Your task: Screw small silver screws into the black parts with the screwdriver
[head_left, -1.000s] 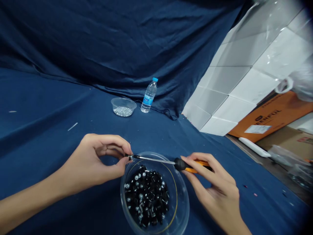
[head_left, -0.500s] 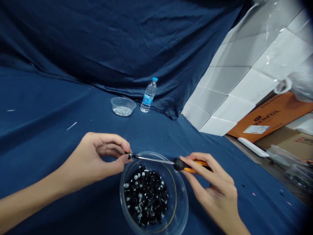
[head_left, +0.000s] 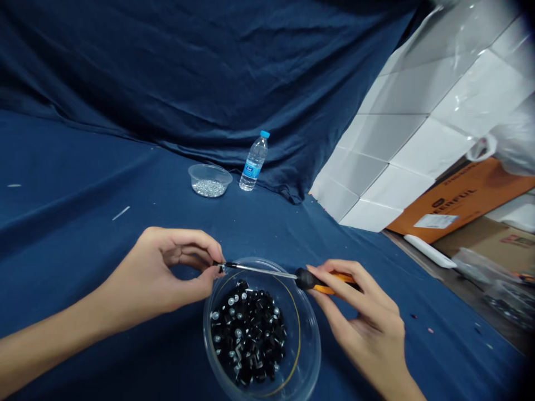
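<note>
One clear plastic bowl [head_left: 262, 329] of black fittings [head_left: 248, 334] sits below your hands. Your right hand [head_left: 363, 317] grips one screwdriver [head_left: 307, 279]; your left hand [head_left: 167, 273] pinches its tip.

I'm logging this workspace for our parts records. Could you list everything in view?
clear bowl: one, clear, on the cloth below the hands
black parts with silver tops: many, black and silver, in the clear bowl
screwdriver: one, black and orange handle, steel shaft, above the bowl
small tub: one, clear, farther back on the cloth
silver pieces: many, silver, in the small tub
water bottle: one, clear, blue cap, beside the small tub
blue cloth: one, dark blue, under and behind everything
white blocks: several, white, stacked at right
orange box: one, orange, far right
left hand: one, pinching the screwdriver's tip
right hand: one, holding the screwdriver's handle
</note>
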`<action>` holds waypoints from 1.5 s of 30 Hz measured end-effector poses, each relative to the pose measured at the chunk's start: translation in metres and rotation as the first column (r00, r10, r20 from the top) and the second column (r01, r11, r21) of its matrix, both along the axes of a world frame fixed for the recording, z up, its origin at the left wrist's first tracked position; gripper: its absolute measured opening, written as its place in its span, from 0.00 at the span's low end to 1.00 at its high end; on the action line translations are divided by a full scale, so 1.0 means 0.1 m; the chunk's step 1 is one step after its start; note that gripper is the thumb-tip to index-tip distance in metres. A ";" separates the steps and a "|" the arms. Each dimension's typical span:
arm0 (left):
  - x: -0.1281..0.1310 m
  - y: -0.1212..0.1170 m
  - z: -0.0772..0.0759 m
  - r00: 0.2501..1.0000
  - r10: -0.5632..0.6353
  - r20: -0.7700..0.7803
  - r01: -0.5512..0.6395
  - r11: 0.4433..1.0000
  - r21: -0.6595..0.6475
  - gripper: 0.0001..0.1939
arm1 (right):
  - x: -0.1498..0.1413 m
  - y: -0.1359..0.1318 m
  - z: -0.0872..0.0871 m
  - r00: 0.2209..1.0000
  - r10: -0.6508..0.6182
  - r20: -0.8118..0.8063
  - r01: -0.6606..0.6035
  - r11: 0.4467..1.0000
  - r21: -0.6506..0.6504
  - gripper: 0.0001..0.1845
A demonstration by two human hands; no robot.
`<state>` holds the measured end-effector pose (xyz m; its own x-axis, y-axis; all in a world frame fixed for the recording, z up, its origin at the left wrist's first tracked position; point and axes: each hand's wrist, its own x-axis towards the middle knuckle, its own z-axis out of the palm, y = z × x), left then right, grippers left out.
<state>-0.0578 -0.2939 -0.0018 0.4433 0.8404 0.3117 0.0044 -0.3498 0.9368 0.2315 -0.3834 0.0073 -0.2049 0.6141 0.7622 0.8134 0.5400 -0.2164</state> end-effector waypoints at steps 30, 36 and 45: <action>-0.02 0.03 -0.03 0.991 0.117 0.063 -0.131 0.938 0.319 0.08 | 0.09 0.03 -0.02 0.995 0.030 0.096 -0.023 0.996 -0.081 0.17; -0.03 0.04 -0.01 0.982 0.177 0.071 -0.189 0.956 0.223 0.07 | 0.07 0.02 -0.03 0.999 0.031 -0.038 -0.037 0.984 -0.174 0.16; -0.05 0.12 0.00 0.981 0.170 0.092 -0.164 0.984 -0.064 0.08 | 0.08 0.02 -0.05 0.937 0.040 -0.346 -0.146 0.946 -0.288 0.12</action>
<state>-0.0625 -0.2817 -0.0014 0.2654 0.9173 0.2968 -0.0332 -0.2989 0.9537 0.2399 -0.3819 0.0023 -0.0411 0.8175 0.5744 0.6151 0.4737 -0.6303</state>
